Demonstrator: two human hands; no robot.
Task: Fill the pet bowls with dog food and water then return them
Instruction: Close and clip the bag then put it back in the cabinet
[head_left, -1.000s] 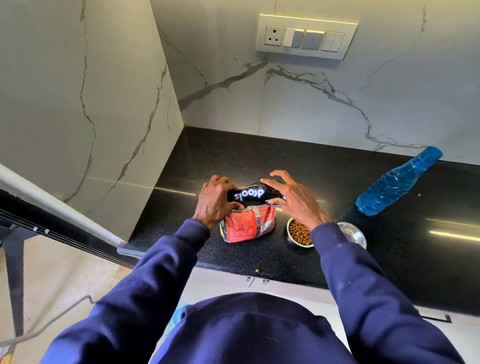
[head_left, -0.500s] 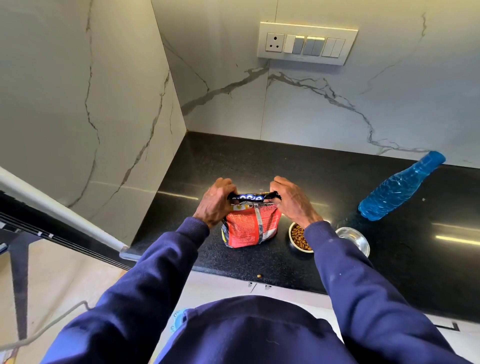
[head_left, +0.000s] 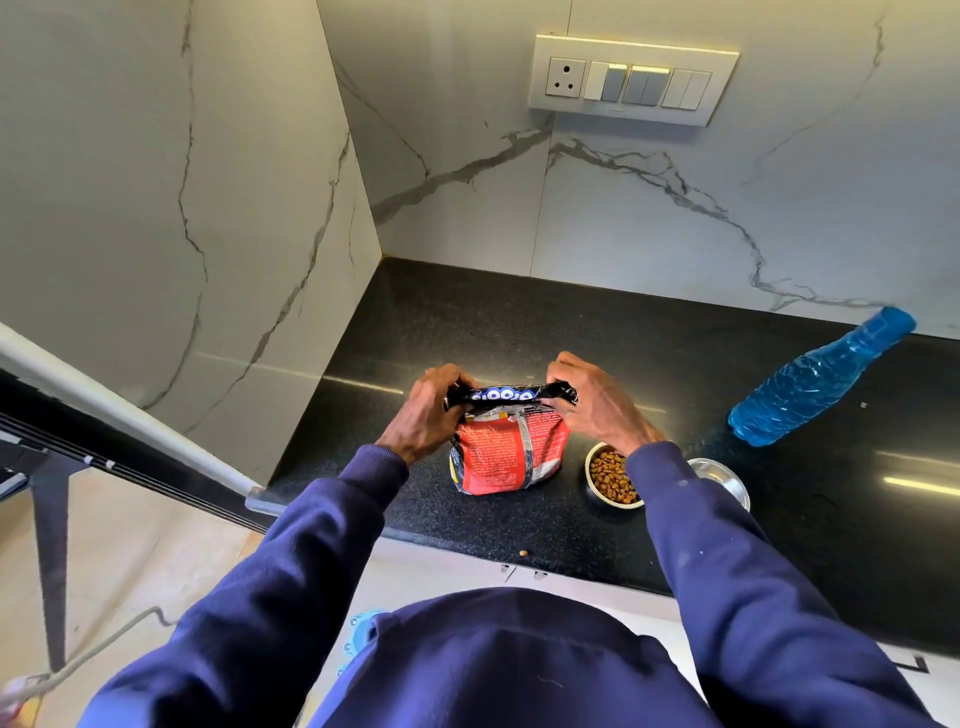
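**Two hands are holding the top of the dog food bag**

Two hands are gripping the dog food bag (head_left: 511, 452) in the middle of the frame. The left hand (head_left: 426, 410) is pinching the left end of the bag's folded black top with curled fingers, and the right hand (head_left: 597, 405) is pinching the right end in the same way. The bag is standing upright on the black countertop (head_left: 519, 322), with its red side facing the camera.

Just to the right of the bag, the bowl with kibble (head_left: 602, 501) is sitting on the countertop, and the right sleeve is covering a part of it. The empty steel bowl (head_left: 727, 480) is sitting further right, just beside the first one, also partly under the sleeve; whether the two are touching, I cannot tell. The blue water bottle (head_left: 815, 379) is lying on its side at the right of the frame, well apart from the bowls, with its cap pointing to the marble wall (head_left: 675, 234).

One piece of kibble (head_left: 523, 553) is lying near the front edge of the countertop, below the bag in the frame. A switch panel (head_left: 634, 80) is hanging on the wall at the top of the frame.
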